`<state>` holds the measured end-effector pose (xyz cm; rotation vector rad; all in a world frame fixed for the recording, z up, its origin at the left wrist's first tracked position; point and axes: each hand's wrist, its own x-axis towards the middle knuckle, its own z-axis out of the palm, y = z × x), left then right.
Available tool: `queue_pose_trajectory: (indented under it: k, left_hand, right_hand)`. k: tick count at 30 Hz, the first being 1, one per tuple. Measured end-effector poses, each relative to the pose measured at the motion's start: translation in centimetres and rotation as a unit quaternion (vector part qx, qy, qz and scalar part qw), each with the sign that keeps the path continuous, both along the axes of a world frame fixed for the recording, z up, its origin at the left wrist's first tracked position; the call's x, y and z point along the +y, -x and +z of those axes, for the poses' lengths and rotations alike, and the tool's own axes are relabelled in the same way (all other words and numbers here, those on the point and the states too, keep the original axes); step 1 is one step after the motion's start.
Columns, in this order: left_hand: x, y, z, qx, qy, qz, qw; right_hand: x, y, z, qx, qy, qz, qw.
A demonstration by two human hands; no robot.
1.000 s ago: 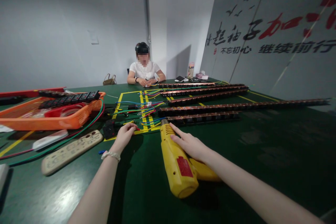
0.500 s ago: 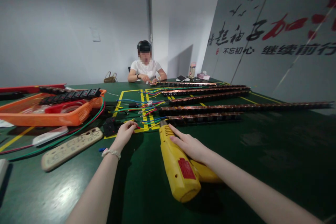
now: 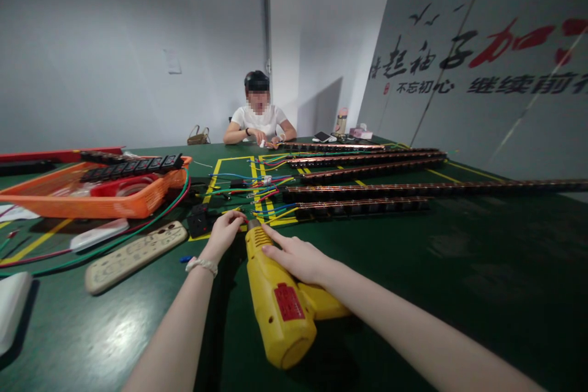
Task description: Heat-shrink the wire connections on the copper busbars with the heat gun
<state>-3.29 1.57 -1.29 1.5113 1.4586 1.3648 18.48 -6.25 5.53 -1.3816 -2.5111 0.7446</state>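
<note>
My right hand (image 3: 298,256) lies on the yellow heat gun (image 3: 275,300), fingers along its upper body near the nozzle. The gun rests on its side on the green table, its nozzle pointing away, close to the fingertips of my left hand (image 3: 226,231). Those fingers are closed in a pinch on a thin red wire (image 3: 247,219). Coloured wires (image 3: 271,211) fan out just beyond the nozzle, from the left end of the nearest black strip (image 3: 362,208). Left of my left hand stands a black block (image 3: 198,222).
An orange basket (image 3: 133,205) with black parts stands at the left, before it a beige power strip (image 3: 138,257) and loose cables. Longer black strips (image 3: 436,190) extend rightward. Across the table (image 3: 413,294) sits a person (image 3: 258,116) in white, handling something small.
The heat gun and my right hand have moved left, bringing the nozzle close to my left hand's fingertips. The whole view has shifted slightly.
</note>
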Motion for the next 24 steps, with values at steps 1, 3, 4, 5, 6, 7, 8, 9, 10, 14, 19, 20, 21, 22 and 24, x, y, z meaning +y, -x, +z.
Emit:
queue_pose_trajectory:
  k: [1,3,4,5,6,7,8,9,10,14,19,20,21,22,24]
  left_hand:
    - [0.0,0.0,0.0,0.001,0.0,0.003,1.0]
    - [0.0,0.0,0.1,0.007,-0.002,0.009,1.0]
    - [0.0,0.0,0.1,0.01,-0.004,0.01,1.0]
    - [-0.1,0.0,0.2,0.014,-0.006,0.01,1.0]
    - [-0.1,0.1,0.2,0.017,-0.008,0.008,1.0]
    - [0.0,0.1,0.2,0.02,-0.01,0.006,1.0]
    - [0.0,0.1,0.2,0.023,-0.011,0.004,1.0]
    - [0.0,0.1,0.2,0.026,-0.011,0.004,1.0]
    - [0.0,0.2,0.3,0.028,-0.01,0.005,1.0]
    - [0.1,0.2,0.2,0.02,-0.006,0.002,1.0]
    - [0.0,0.2,-0.1,-0.011,0.001,-0.014,1.0]
    - [0.0,0.2,-0.1,-0.011,0.001,-0.015,1.0]
    - [0.0,0.2,-0.1,-0.008,0.002,-0.013,1.0]
    - [-0.1,0.2,-0.1,-0.004,0.003,-0.012,1.0]
    - [-0.1,0.3,-0.1,0.004,0.005,-0.009,1.0]
  right_hand:
    - [0.1,0.3,-0.1,0.002,-0.003,0.005,1.0]
    - [0.4,0.8,-0.5,0.009,-0.011,0.015,1.0]
    - [0.5,0.9,-0.6,0.012,-0.016,0.02,1.0]
    - [0.5,1.0,-0.7,0.015,-0.019,0.024,0.999]
    - [0.6,1.0,-0.8,0.016,-0.021,0.026,0.999]
    - [0.6,1.0,-0.8,0.016,-0.022,0.028,0.999]
    - [0.6,0.9,-0.8,0.014,-0.022,0.028,0.999]
    - [0.6,0.9,-0.6,0.011,-0.021,0.029,0.999]
    - [0.5,0.9,-0.5,0.007,-0.02,0.029,0.999]
    - [0.1,0.7,0.1,-0.002,-0.019,0.029,0.999]
    - [-0.4,-0.1,0.3,-0.016,-0.003,0.028,0.999]
    - [-0.4,-0.4,0.4,-0.02,0.003,0.027,0.999]
    - [-0.5,-0.7,0.4,-0.023,0.009,0.023,0.999]
    - [-0.6,-1.1,0.4,-0.026,0.015,0.018,0.999]
    - [-0.7,-1.8,0.5,-0.027,0.022,0.005,0.999]
